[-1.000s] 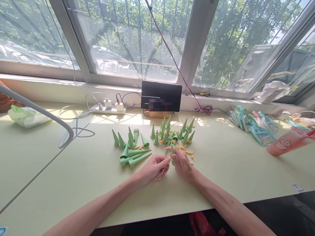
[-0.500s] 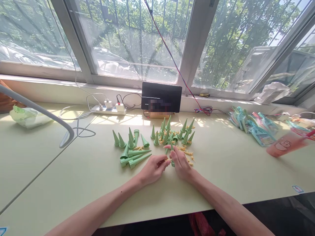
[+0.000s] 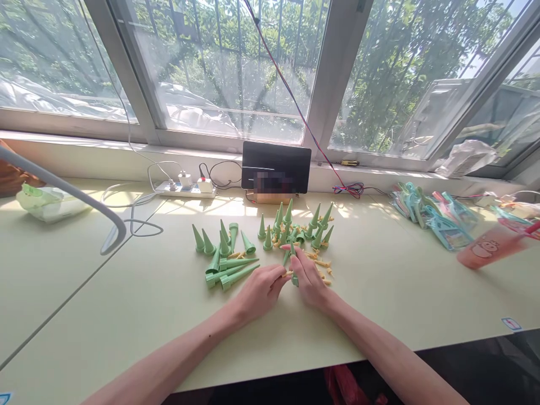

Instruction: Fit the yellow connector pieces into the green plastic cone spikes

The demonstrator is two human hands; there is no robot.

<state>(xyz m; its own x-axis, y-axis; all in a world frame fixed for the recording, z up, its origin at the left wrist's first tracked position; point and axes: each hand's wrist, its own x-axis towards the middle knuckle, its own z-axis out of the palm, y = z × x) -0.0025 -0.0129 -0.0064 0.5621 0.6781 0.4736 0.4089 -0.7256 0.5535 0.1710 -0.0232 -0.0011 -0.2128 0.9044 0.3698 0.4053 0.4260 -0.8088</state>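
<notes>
My right hand (image 3: 309, 279) is closed around a green plastic cone (image 3: 293, 264), tip pointing up and away. My left hand (image 3: 261, 288) pinches a small yellow peg (image 3: 287, 274) against the cone's lower end. Both hands rest on the pale green table (image 3: 379, 292). Just beyond them stand several upright green cones (image 3: 295, 225) with several loose yellow pegs (image 3: 323, 264) scattered among them. To the left lie several longer green cones (image 3: 230, 270), some upright and some on their sides.
A black tablet (image 3: 276, 167) leans against the window sill, a power strip (image 3: 185, 185) with cables to its left. A white lamp arm (image 3: 67, 191) curves in from the left. Coloured packets (image 3: 434, 216) and a pink cup (image 3: 491, 247) lie at the right.
Both hands have shifted slightly away from me, toward the cone pile, still holding the cone and peg together.
</notes>
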